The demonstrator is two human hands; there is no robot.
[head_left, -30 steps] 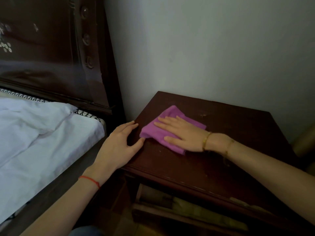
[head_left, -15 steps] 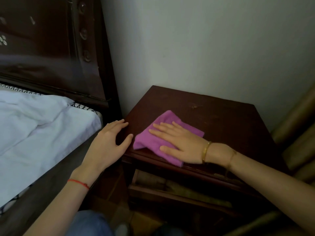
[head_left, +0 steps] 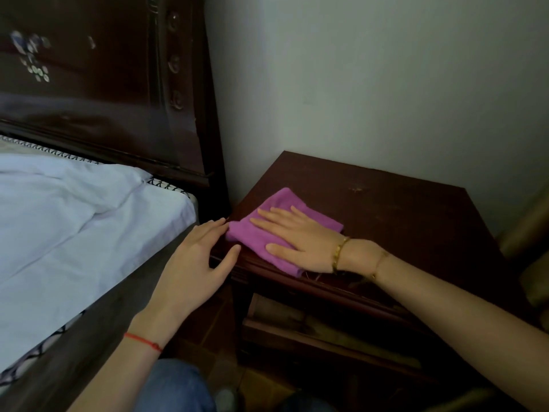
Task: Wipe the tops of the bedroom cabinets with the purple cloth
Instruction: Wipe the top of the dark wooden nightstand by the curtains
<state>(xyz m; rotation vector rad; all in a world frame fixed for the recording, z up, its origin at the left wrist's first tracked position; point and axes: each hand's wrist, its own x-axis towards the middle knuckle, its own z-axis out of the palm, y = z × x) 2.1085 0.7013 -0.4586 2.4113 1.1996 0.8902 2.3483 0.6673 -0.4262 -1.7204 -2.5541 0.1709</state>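
Note:
A folded purple cloth (head_left: 285, 203) lies at the front left corner of a dark wooden bedside cabinet (head_left: 401, 215). My right hand (head_left: 300, 239) lies flat on the cloth with straight fingers, pressing it onto the cabinet top; a gold bracelet circles the wrist. My left hand (head_left: 196, 263) rests with straight fingers on the cabinet's left front corner, its fingertips just beside the cloth's left end. A red thread is tied around the left wrist.
A bed with a white sheet (head_left: 74, 227) stands to the left, its dark carved headboard (head_left: 104, 84) against the wall (head_left: 371, 84). The cabinet sits in the corner against that wall. An open shelf (head_left: 312, 322) holds items below the top. Brown rounded furniture (head_left: 531, 251) is at right.
My right hand slid the cloth toward the cabinet's front left corner. My left hand stayed at that corner. The camera view shifted slightly.

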